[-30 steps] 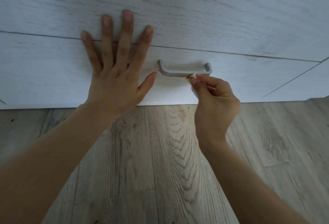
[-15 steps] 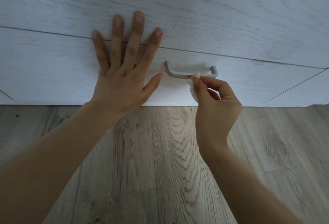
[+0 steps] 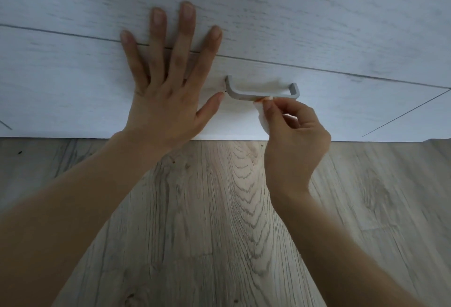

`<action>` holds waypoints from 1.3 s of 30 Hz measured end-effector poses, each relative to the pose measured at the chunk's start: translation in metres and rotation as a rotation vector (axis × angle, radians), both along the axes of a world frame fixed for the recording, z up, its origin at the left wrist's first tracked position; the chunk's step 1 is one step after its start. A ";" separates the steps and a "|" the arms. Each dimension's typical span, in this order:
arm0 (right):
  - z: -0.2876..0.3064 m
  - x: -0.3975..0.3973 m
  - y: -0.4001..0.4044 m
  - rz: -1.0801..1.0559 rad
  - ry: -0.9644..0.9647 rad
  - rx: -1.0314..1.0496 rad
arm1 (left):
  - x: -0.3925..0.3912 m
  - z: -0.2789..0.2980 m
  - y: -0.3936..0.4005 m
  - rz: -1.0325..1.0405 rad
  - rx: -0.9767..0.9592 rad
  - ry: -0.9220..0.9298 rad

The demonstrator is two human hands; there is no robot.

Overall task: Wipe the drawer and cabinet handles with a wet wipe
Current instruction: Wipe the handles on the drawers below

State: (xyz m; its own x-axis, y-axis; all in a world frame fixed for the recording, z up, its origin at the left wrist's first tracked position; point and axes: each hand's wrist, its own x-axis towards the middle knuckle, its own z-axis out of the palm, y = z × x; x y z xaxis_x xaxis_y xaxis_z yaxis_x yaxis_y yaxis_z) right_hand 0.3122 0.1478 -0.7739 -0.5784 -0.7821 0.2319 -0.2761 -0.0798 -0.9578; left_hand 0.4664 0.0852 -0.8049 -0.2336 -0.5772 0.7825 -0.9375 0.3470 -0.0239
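Item: drawer handle (image 3: 262,93), grey bar, fixed to pale wood-grain drawer front (image 3: 73,87) low down, just above floor (image 3: 219,209). Status: wipe in progress. Right hand (image 3: 292,140) pinches a folded white wet wipe (image 3: 263,118) btwn thumb and fingers, top of wipe touching underside of the bar approx. mid-length. Left hand (image 3: 166,92) flat, fingers straight and spread, pressing on drawer front just left of handle, fingertips crossing the seam to the panel above; holds nothing. Progress, est.: this handle partly covered at best; right end and left post prob. still to do. No other handles in view, so cannot tell how many are done or left.
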 end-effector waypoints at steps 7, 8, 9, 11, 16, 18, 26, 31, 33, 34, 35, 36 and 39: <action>0.002 -0.009 0.010 -0.004 0.004 -0.013 | 0.009 -0.001 0.001 -0.030 0.004 -0.032; 0.002 -0.012 0.011 -0.022 -0.013 -0.022 | 0.009 -0.002 0.002 -0.030 0.001 -0.036; 0.002 -0.012 0.012 -0.031 -0.025 -0.028 | 0.010 -0.002 0.002 -0.029 -0.001 -0.039; 0.003 -0.010 0.010 -0.028 -0.040 -0.047 | 0.009 -0.002 0.002 -0.023 -0.005 -0.042; 0.000 -0.007 0.001 -0.050 0.017 -0.069 | 0.007 -0.001 0.002 -0.021 -0.004 -0.032; -0.003 -0.001 -0.001 -0.027 0.083 -0.089 | 0.007 -0.001 0.001 -0.016 -0.007 -0.033; -0.008 0.010 -0.002 0.059 0.133 -0.112 | 0.008 -0.002 -0.001 -0.016 -0.016 -0.046; -0.007 0.004 -0.001 0.025 0.075 -0.114 | 0.008 -0.002 -0.002 -0.022 0.007 -0.036; -0.007 0.008 -0.001 0.063 0.098 -0.116 | 0.008 -0.002 -0.003 -0.017 -0.006 -0.046; -0.006 0.012 -0.001 0.105 0.149 -0.110 | 0.008 -0.002 -0.003 -0.015 -0.013 -0.053; -0.006 0.015 -0.001 0.138 0.194 -0.110 | 0.009 -0.002 -0.004 -0.015 -0.017 -0.058; -0.005 0.016 0.000 0.149 0.219 -0.117 | 0.010 -0.003 -0.004 -0.020 -0.015 -0.059; -0.003 0.006 0.004 0.078 0.216 -0.159 | 0.015 -0.004 -0.003 -0.039 -0.005 -0.069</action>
State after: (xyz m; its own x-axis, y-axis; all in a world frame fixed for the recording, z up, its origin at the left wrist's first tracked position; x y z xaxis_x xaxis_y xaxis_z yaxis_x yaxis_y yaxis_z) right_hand 0.3178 0.1517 -0.7767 -0.4421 -0.7661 0.4665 -0.4594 -0.2534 -0.8513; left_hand 0.4816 0.0819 -0.8090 -0.3093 -0.5627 0.7666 -0.9195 0.3827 -0.0900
